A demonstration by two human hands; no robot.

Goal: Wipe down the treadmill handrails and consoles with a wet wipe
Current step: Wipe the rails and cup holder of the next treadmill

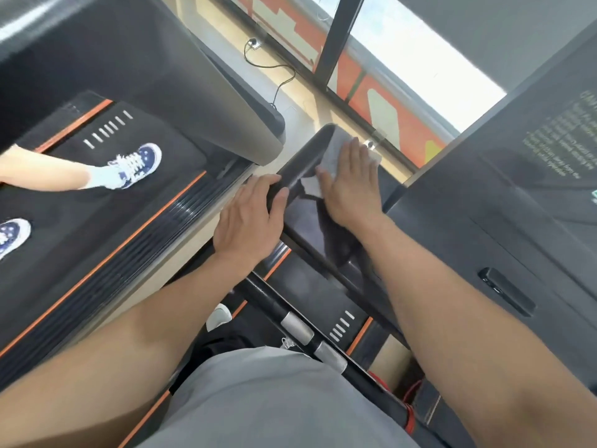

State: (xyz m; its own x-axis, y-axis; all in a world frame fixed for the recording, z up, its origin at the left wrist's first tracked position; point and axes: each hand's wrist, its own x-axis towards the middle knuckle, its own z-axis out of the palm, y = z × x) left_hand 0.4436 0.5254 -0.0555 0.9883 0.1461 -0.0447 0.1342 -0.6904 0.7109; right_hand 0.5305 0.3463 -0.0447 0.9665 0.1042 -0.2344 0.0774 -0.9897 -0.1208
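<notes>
wipe: flat on the rail, far end
right hand: fingers straight, pressing wipe
left hand: curled over rail's left edge
left to do: near rail, console, probably

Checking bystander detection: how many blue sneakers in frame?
2. One blue sneaker is planted on the neighbouring treadmill belt, upper left. The other blue sneaker sits at the left edge, partly cut off. Both belong to another person; none look hidden.
</notes>
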